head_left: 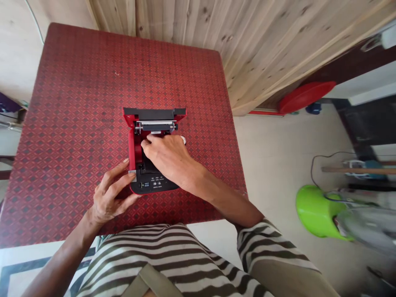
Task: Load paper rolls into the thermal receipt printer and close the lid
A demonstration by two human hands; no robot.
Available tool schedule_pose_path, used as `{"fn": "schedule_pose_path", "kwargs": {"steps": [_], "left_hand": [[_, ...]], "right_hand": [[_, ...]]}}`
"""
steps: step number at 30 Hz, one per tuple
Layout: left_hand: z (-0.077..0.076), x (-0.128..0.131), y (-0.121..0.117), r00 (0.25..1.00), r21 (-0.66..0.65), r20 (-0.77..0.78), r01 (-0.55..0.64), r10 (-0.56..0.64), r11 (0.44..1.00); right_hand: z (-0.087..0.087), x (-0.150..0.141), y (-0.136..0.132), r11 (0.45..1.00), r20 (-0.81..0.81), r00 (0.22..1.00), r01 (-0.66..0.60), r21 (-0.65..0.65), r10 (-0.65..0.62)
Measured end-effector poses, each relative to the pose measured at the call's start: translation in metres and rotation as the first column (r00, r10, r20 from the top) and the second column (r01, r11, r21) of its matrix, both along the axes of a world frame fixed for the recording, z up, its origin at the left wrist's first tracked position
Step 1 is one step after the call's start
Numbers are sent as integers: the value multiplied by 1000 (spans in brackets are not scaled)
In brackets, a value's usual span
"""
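A small red and black printer point(154, 183) lies on the red patterned table point(77, 103) with its lid point(154, 113) flipped open toward the far side. My right hand point(168, 159) reaches into the open paper bay, fingers curled over something hidden inside; a bit of white shows by the knuckles. My left hand point(113, 194) rests against the printer's left front corner, fingers spread along its side, steadying it. The roller bar point(155, 125) under the lid is in view.
The table's right edge drops to a pale tiled floor. A lime green fan base point(315, 212) stands on the floor at right, with a cable. A red basin point(305, 95) leans by the wooden wall. My striped shirt fills the bottom of the view.
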State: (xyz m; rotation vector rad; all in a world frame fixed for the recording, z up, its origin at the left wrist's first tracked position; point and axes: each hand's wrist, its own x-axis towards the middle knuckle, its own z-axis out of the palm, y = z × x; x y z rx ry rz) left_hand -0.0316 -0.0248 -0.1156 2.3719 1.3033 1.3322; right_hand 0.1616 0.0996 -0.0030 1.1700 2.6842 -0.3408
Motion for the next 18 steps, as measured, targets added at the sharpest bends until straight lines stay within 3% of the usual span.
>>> {"fn": "schedule_pose_path", "kwargs": {"steps": [8,11,13,15,18], "left_hand": [[0,0,0,1000,-11,-6,1,-1,1000],[0,0,0,1000,-3,-10,0,0,1000],[0,-1,0,1000,-6,-12,-4,4,1000],[0,-1,1,1000,1,-14,-12,12,1000],[1,1,3,1000,31,-12,-14,14,999]], "right_hand": [[-1,5,-2,999,5,999,-32,16,32],[9,22,-18,993,-117,993,14,117,-1],[18,45,-32,985,-303,953,74,155,-24],[24,75,-45,975,-570,816,194,112,-97],[14,121,-59,923,-833,474,369,-106,-285]]}}
